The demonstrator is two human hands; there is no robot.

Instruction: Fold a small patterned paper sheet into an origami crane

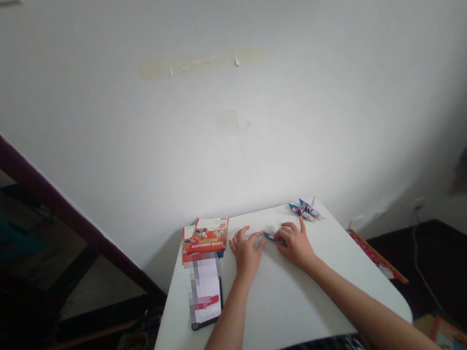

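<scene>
A small folded piece of blue patterned paper point(269, 235) lies low over the white table point(279, 313), between my two hands. My right hand point(296, 244) has its fingers closed on the paper's right end, covering much of it. My left hand point(247, 254) is beside the other end with fingers apart; its index fingertip is at or very near the pointed tip, and I cannot tell if it touches. Beyond my right hand, near the far right corner, sit pointed origami pieces point(305, 210) in similar blue and pink paper, resembling cranes.
Red and white booklets point(207, 236) are stacked at the table's back left. A phone point(206, 292), partly pixelated, lies in front of them, left of my left forearm. The white wall point(249, 161) borders the table's far edge. Bags and boxes stand on the dark floor around.
</scene>
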